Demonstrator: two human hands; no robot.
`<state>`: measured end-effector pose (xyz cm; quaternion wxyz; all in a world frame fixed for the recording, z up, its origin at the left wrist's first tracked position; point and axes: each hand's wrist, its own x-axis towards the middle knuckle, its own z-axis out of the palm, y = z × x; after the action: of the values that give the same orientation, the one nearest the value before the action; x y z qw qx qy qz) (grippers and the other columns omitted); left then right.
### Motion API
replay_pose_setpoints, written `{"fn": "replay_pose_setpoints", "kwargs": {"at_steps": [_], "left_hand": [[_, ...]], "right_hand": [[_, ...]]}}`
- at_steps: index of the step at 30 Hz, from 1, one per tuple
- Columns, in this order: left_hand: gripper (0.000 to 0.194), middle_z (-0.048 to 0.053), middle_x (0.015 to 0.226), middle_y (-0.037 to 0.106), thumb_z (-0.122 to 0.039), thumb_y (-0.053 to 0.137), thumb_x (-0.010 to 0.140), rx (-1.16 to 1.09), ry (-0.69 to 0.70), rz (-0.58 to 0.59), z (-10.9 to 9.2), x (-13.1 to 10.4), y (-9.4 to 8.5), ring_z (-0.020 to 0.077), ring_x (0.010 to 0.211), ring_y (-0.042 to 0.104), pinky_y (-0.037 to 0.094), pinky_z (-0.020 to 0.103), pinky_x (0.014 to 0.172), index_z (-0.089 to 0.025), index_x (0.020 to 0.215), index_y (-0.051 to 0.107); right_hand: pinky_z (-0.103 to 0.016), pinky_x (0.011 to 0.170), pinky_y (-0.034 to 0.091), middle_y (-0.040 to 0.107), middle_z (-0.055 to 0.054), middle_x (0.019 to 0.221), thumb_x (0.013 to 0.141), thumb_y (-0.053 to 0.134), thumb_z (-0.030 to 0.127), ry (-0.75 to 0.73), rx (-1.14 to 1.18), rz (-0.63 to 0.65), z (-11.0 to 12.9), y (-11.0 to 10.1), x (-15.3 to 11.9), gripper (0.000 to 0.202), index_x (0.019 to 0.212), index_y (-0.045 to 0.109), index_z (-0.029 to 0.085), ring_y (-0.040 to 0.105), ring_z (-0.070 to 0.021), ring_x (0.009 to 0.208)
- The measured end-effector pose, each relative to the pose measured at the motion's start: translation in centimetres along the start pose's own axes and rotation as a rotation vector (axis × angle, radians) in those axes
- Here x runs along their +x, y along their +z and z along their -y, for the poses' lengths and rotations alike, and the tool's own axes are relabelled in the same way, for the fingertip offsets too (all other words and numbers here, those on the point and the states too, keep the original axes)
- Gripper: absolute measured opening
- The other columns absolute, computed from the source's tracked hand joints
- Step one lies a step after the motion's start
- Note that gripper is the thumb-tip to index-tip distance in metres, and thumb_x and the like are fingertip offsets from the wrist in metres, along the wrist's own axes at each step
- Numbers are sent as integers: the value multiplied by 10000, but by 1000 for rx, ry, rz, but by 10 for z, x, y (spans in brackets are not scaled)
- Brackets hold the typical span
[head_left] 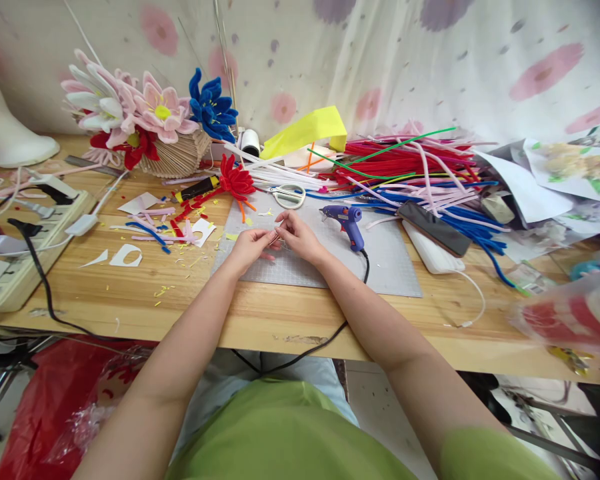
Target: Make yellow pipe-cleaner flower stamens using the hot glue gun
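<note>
My left hand and my right hand meet over the grey cutting mat, fingertips pinched together. Something thin may be between them, too small to make out. Just beyond them lie white-handled scissors. A purple glue gun rests on the mat to the right of my right hand, its black cord running off the table's front edge. Up and to the left of my hands is a red pipe-cleaner flower with orange ends.
Bundles of pipe cleaners cover the back right. A phone lies on a white power bank. Finished fuzzy flowers stand back left, near a power strip. Paper scraps and yellow trimmings litter the left. A cup stands right.
</note>
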<state>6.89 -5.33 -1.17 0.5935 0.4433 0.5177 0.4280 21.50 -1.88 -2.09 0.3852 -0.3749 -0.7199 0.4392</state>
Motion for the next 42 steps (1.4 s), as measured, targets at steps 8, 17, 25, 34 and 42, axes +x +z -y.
{"fn": "replay_pose_setpoints", "kwargs": {"at_steps": [8,17,25,34,42], "left_hand": [[388,31,640,632,-416,792,505,21,31,14,4,0,3,138,625,604,508,253,501,-120,711,651],[267,0,588,607,-320,734,554,-200,163,-416,-2,9,-8,113,585,588,467,217,504,-129,687,603],[261,-7,624,613,-294,739,570,-375,178,-434,0,13,-13,88,593,585,493,215,564,-131,717,600],[255,-12,603,605,-289,743,576,-379,148,-336,1,8,-9,94,589,583,507,246,600,-134,691,576],[218,1,613,624,-252,734,606,-334,107,-267,1,7,-4,104,599,600,518,254,599,-123,710,593]], "right_hand": [[-243,581,347,453,66,626,800,496,323,-19,10,-24,-5,2,1,181,925,424,213,432,-98,551],[-258,678,383,593,30,755,785,536,214,72,-331,-103,-3,-2,-4,175,948,472,220,514,-120,682],[-326,804,388,645,-52,871,812,515,136,-87,-780,91,8,6,-14,165,963,544,197,546,-190,886],[-275,656,447,552,48,707,683,602,199,115,151,-215,-4,-14,4,232,871,467,218,557,-98,623],[-261,653,451,647,8,772,579,716,240,274,438,-119,10,-25,7,323,849,547,189,590,-88,647]]}}
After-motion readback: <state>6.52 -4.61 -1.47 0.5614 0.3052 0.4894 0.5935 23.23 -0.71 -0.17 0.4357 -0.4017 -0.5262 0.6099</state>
